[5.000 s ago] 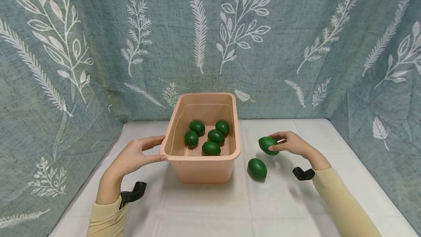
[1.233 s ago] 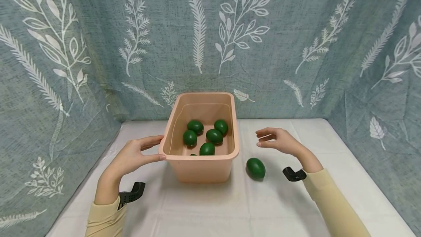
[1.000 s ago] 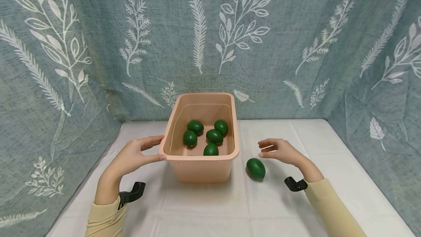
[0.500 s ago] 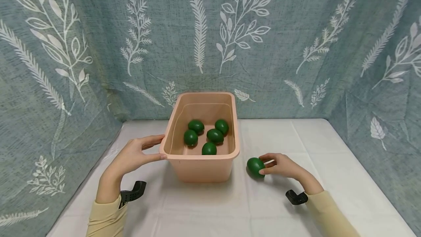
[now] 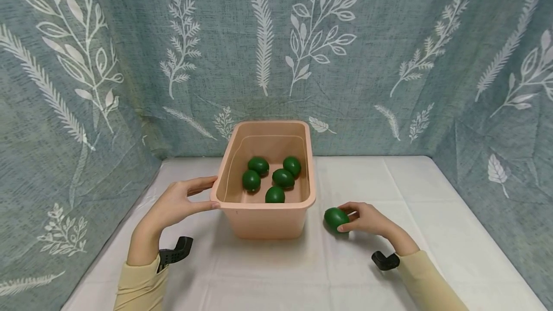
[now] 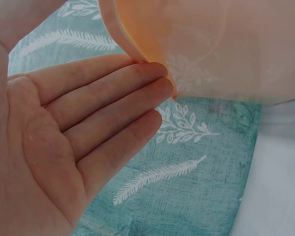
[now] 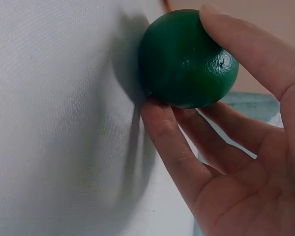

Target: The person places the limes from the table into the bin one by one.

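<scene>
My right hand [image 5: 367,219] pinches a dark green lime [image 5: 335,219] on the white tabletop, right of a peach-coloured plastic bin [image 5: 263,222]. In the right wrist view, the thumb [image 7: 250,44] lies on one side of the glossy lime [image 7: 187,59] and the fingertips on the other; the lime is at the cloth. My left hand [image 5: 174,205] rests its fingertips and thumb tip against the bin's left rim. Those fingers [image 6: 108,98] are straight in the left wrist view. Several limes [image 5: 282,178] lie on the bin's floor; its front wall hides part of the nearest one.
White cloth [image 5: 268,272] covers the table. A blue-green curtain [image 5: 216,37] with white leaf prints hangs behind and at both sides, close behind the bin's far end. Black wrist devices sit on both wrists.
The lime held by my right hand earlier is gone from the tabletop; the limes near the bin's front have shifted. My right hand came down and took the other lime. My left hand stayed put.
</scene>
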### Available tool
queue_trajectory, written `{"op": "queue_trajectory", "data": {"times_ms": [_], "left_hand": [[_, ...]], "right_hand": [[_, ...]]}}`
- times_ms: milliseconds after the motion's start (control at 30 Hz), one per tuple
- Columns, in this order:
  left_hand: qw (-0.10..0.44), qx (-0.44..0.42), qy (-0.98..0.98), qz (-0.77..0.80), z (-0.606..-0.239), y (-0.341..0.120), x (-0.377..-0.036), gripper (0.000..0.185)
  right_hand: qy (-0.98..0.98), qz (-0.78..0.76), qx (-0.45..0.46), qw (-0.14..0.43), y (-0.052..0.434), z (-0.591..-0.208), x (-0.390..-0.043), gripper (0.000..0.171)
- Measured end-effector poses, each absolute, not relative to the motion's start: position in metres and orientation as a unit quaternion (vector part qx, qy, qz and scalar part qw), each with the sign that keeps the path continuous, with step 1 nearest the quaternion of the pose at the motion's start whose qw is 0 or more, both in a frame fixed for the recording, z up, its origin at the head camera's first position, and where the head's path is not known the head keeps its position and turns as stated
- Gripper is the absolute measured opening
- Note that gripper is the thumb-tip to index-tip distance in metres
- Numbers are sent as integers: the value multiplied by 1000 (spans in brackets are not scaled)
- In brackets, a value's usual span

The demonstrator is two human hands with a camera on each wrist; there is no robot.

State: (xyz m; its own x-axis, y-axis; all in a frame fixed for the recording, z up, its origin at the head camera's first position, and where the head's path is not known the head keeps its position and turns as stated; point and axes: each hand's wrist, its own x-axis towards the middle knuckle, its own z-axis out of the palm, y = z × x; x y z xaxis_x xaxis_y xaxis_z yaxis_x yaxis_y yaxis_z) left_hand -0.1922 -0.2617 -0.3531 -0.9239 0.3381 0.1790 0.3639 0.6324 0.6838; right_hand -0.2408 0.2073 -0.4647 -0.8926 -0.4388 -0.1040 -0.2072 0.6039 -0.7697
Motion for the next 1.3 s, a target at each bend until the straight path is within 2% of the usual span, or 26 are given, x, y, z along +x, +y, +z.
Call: {"op": "queue_trajectory", "data": {"times_ms": [433, 1300], "left_hand": [[19, -197, -902, -383, -354, -261, -192, 66], [20, -196, -903, -383, -353, -260, -194, 65]], "right_hand": [[888, -405, -166, 141, 211, -458, -240, 61], [896, -370, -223, 97, 211, -383, -261, 60]]}}
